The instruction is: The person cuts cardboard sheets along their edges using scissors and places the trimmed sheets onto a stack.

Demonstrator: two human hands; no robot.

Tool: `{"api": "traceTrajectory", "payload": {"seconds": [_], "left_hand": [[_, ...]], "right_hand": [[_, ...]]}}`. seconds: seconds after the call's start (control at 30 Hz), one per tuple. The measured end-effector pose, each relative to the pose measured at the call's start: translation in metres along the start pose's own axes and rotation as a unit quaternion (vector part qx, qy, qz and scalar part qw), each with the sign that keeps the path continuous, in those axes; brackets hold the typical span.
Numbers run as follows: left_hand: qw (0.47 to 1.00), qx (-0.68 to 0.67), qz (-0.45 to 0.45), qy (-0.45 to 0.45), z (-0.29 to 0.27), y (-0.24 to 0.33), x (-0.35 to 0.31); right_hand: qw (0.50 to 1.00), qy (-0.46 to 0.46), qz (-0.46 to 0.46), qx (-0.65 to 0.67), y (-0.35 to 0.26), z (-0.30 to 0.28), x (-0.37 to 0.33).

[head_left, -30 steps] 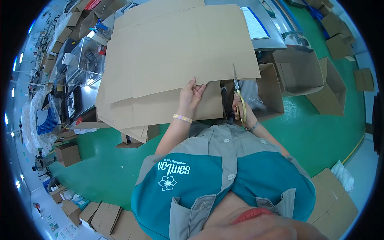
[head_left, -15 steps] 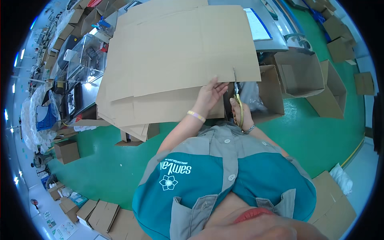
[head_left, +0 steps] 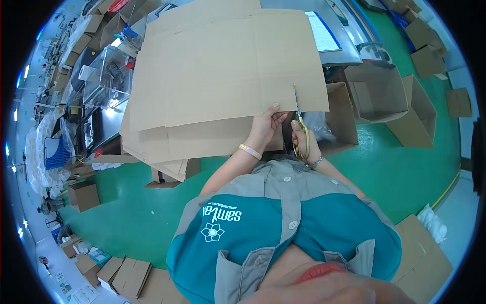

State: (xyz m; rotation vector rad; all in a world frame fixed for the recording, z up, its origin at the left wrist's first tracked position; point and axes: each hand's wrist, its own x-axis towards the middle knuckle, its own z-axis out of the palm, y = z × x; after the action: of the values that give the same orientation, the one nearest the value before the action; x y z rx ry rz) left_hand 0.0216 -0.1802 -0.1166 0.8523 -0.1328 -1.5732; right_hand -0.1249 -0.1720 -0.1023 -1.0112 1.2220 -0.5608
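A large flat cardboard sheet (head_left: pixel 228 66) lies on top of several other sheets, its near edge overhanging toward me. My left hand (head_left: pixel 266 126) pinches that near edge, thumb above and fingers mostly hidden below. In my right hand (head_left: pixel 310 144) is a pair of scissors (head_left: pixel 301 124) with gold-coloured handles. Their blades point away from me and lie across the sheet's near edge, close to its right corner; one blade shows above the cardboard. The lower cardboard sheets (head_left: pixel 202 139) stick out below the top one, nearer my body.
To the right, an open carton (head_left: pixel 347 114) holds clear plastic, with another open carton (head_left: pixel 377 93) beyond it. A clipboard with paper (head_left: pixel 321 33) rests on the metal table (head_left: pixel 349 48). Left of the sheets stands a clear plastic box (head_left: pixel 109 76). Green floor (head_left: pixel 126 202) surrounds the table.
The top sheet's near edge has come slightly closer to me. My left hand's fingers, more spread before, have closed on the edge. The scissors stay at nearly the same place.
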Motion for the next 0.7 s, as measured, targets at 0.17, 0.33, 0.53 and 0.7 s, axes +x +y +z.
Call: {"api": "traceTrajectory", "payload": {"seconds": [0.17, 0.33, 0.53, 0.7], "left_hand": [[1.0, -0.001, -0.007, -0.017, 0.005, 0.002, -0.009], [1.0, 0.001, -0.008, -0.015, 0.001, -0.001, -0.009], [1.0, 0.014, 0.007, -0.005, 0.002, 0.001, -0.011], [0.998, 0.051, 0.029, 0.022, 0.0, 0.002, -0.011]], "right_hand": [[0.994, 0.021, 0.075, 0.079, -0.014, 0.005, 0.009], [0.998, 0.005, 0.048, 0.031, -0.007, 0.002, 0.009], [0.988, -0.048, 0.116, 0.092, -0.019, -0.014, 0.012], [0.96, -0.155, 0.21, 0.102, -0.042, -0.029, 0.011]]}}
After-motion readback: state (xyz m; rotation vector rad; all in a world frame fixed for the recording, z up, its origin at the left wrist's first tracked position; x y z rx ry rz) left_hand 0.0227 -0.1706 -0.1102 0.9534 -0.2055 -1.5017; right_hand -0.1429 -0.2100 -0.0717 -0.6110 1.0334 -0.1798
